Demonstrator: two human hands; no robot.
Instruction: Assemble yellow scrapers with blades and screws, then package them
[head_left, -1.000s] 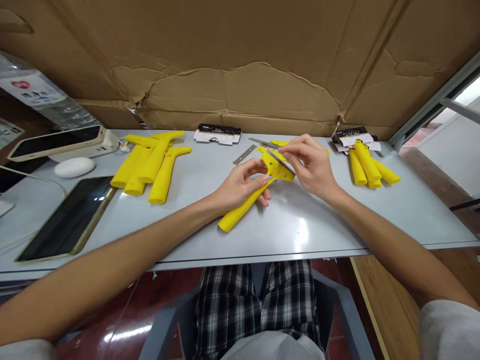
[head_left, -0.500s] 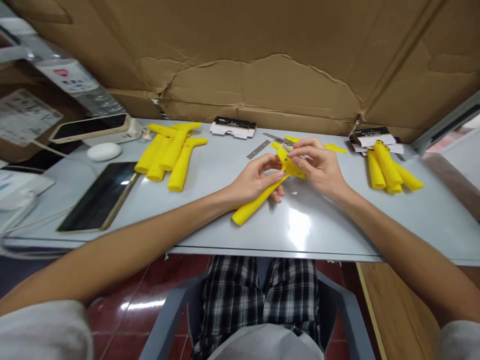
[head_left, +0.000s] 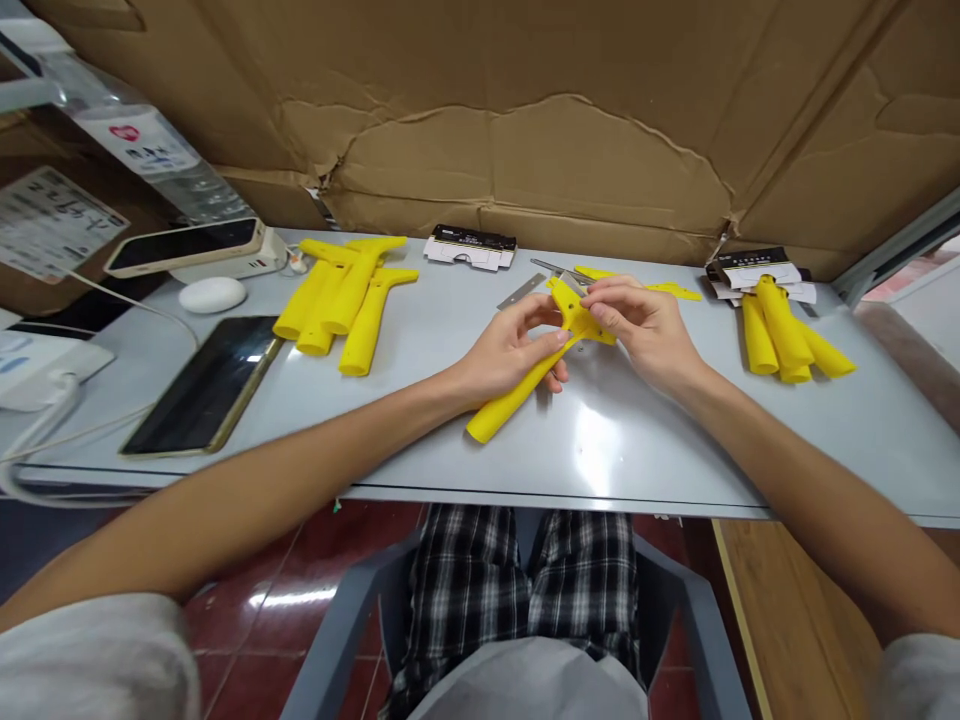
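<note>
My left hand [head_left: 510, 352] is closed around a yellow plastic scraper handle [head_left: 514, 402], tilted with its tube end toward me and its wide, holed head up and away. At that head, the fingertips of my right hand [head_left: 646, 325] are pinched together; whatever they hold is too small or hidden to make out. Just behind my hands lie a flat grey metal blade [head_left: 523, 291], a thin pointed metal tool [head_left: 553, 268] and flat yellow plastic pieces [head_left: 673, 290], partly covered by my right hand.
Several yellow handles [head_left: 361, 325] are heaped at the left, more handles [head_left: 784, 330] at the right beside small black-and-white boxes [head_left: 756, 268]. Another small box [head_left: 470, 248] lies by the cardboard wall [head_left: 600, 170]. A phone [head_left: 202, 385], white mouse [head_left: 212, 294] and cables occupy the left end.
The view has shifted slightly. Both hands stay at the handle's head; the head is turned a little, and my right fingertips have shifted slightly on it.
</note>
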